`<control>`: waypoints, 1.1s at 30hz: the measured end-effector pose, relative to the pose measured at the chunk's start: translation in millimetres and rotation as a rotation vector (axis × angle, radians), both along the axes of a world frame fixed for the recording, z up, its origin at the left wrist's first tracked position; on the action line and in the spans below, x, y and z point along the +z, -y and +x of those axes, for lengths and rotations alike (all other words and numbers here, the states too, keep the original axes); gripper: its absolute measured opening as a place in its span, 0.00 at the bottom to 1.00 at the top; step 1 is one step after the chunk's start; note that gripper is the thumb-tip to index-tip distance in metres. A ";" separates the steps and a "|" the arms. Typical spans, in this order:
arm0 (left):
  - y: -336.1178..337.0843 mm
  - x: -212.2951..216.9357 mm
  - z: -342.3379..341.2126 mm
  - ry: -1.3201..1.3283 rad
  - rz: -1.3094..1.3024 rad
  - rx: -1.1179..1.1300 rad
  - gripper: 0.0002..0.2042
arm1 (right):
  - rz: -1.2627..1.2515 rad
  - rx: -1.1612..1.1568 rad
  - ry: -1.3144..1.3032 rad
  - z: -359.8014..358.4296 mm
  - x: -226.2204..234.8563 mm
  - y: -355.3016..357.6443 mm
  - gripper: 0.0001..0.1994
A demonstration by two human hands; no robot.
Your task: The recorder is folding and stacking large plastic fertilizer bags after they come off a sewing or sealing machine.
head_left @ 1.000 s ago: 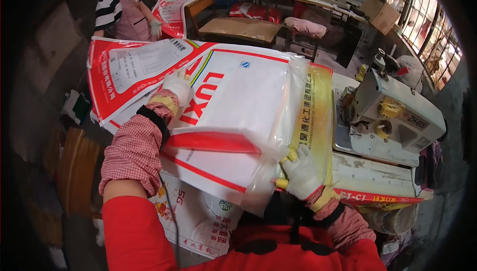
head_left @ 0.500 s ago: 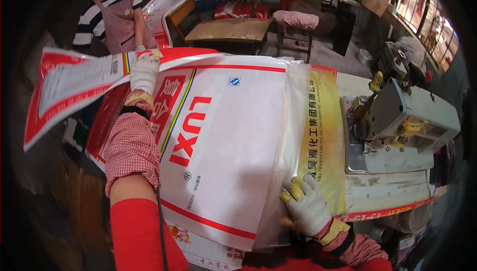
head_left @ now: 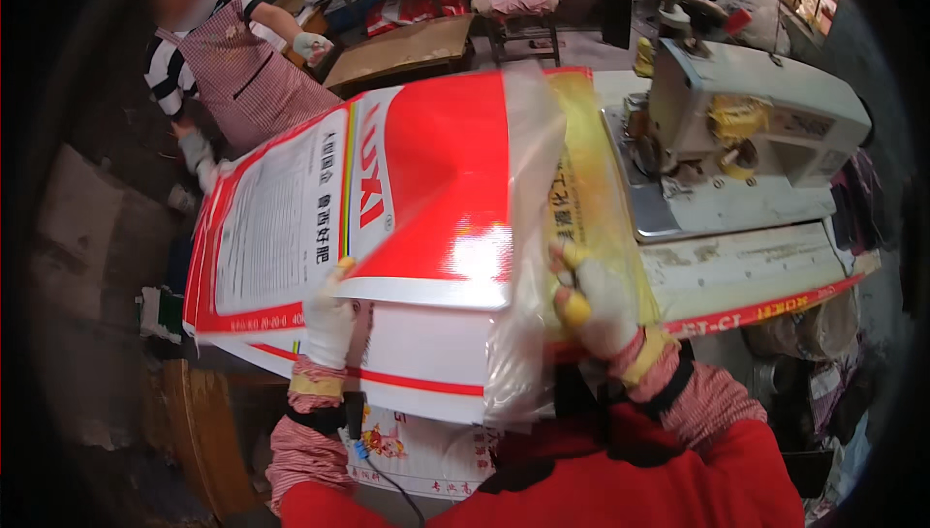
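- Smooth evenly the red-and-white printed sack [head_left: 426,179], lying left of the sewing machine [head_left: 751,111].
- Your left hand [head_left: 331,329] is at its near edge; your right hand [head_left: 604,307] has bent fingers; pinching, I cannot tell.

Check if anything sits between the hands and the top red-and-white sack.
Left hand: nothing visible; it's at the near edge of the red-and-white sack. Right hand: translucent plastic lies between it and the sack's printed face.

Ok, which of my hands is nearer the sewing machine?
Right. Your right hand is left of the sewing machine, nearer you; your left hand is farther left, at the red-and-white bag.
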State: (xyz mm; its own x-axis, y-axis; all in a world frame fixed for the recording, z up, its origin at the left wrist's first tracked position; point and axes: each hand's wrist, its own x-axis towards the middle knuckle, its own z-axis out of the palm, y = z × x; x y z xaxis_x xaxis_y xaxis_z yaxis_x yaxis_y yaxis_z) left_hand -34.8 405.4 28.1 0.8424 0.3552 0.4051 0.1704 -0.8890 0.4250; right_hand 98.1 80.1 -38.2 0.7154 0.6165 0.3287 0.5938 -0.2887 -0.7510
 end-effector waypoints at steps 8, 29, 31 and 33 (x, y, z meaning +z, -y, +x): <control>63.5 4.8 -56.9 -0.555 0.781 -0.153 0.14 | 1.333 0.503 -1.280 25.3 -44.8 26.1 0.21; 81.4 11.5 -90.6 -1.010 0.731 0.405 0.11 | 0.520 0.091 -1.296 30.8 7.8 29.9 0.06; 92.7 33.6 -89.1 -1.249 0.758 0.142 0.11 | 0.589 -0.091 -1.488 15.7 27.0 35.0 0.06; 134.5 71.0 -60.2 -1.102 0.335 -0.157 0.23 | 0.516 -0.075 -1.417 14.9 24.3 39.5 0.07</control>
State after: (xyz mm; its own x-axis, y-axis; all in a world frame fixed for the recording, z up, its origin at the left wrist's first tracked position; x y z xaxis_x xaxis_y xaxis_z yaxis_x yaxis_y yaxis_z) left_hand -95.0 270.9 99.1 0.8221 0.2291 -0.5213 0.1790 -0.9731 -0.1454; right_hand 113.0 40.5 -13.9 0.6411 0.6011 -0.4771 -0.6913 0.1825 -0.6991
